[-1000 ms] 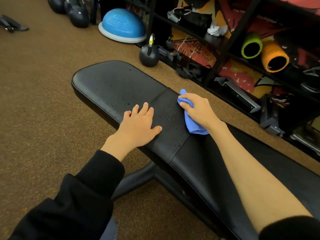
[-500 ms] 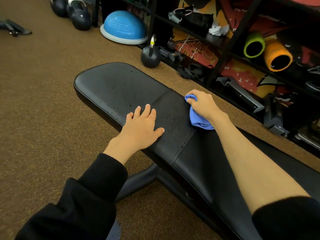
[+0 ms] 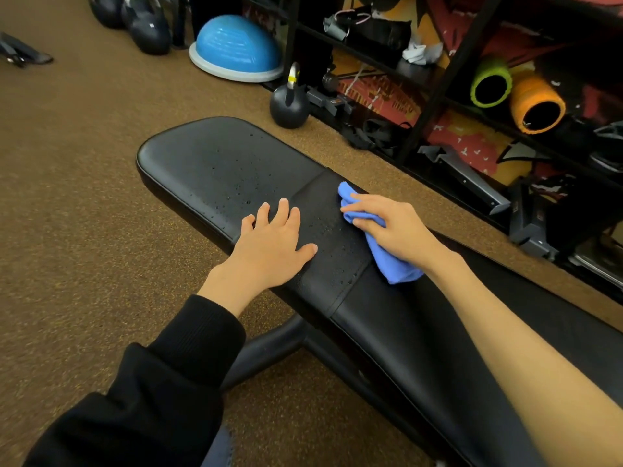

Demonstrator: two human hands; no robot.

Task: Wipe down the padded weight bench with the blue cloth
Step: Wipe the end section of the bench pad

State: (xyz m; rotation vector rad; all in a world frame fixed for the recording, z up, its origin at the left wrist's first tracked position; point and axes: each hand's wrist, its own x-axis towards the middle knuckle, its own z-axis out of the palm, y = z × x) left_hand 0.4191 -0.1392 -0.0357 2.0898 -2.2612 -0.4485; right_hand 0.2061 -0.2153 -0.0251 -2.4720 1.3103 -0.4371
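Looking down at a black padded weight bench (image 3: 215,163) on a brown floor (image 3: 67,197). Lying flat on the near side of the pad: the left hand (image 3: 269,244), fingers spread wide, holding nothing, black sleeve (image 3: 161,375) pulled up to the wrist. Gripping the blue cloth (image 3: 384,254) just beside it: the right hand (image 3: 397,230), fingers curled over the bunched cloth and pressing it down on the far side of the pad, near the seam band across the bench. Poking out past the fingertips and trailing back under the wrist: both ends of the cloth. Sitting on the pad ahead of the hands and on the band between them: lots of tiny wet drops (image 3: 236,187). Standing on the floor past the bench: a small black kettlebell (image 3: 289,106) and a blue half ball (image 3: 236,45). Resting on the dark shelf (image 3: 438,92) at the right: a green roller (image 3: 490,82) and an orange roller (image 3: 536,104), side by side.
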